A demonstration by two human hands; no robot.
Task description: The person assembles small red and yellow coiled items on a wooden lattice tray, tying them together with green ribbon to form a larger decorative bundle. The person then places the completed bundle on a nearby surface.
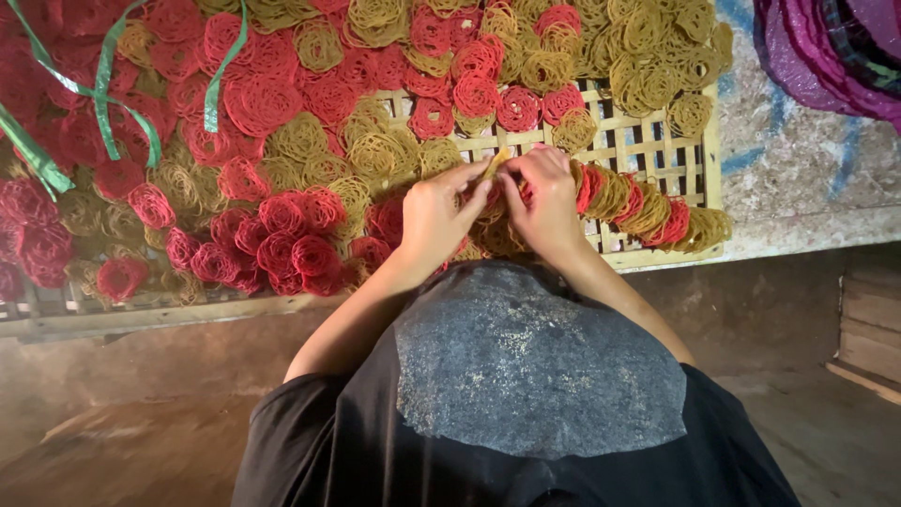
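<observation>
Hands, L (pixel 434 218) & R (pixel 547 202), pinch yellow noodle coil (pixel 496 164) over bamboo tray (pixel 699 155).

A small food-making workshop is shown: red and yellow noodle-like coils (pixel 282 141) are spread in great number over a woven bamboo drying rack (pixel 657 150), set beside a rough concrete surface (pixel 807 169) and worn wooden boards (pixel 868 329).

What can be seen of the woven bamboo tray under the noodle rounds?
The bamboo tray is a flat lattice of pale tan strips with open gaps and a wider frame along its right and near edges. It lies level on a rough, paint-stained surface. Red and yellow noodle rounds cover most of it, leaving only the right part bare. Both hands, left and right, work above its near edge.
</observation>
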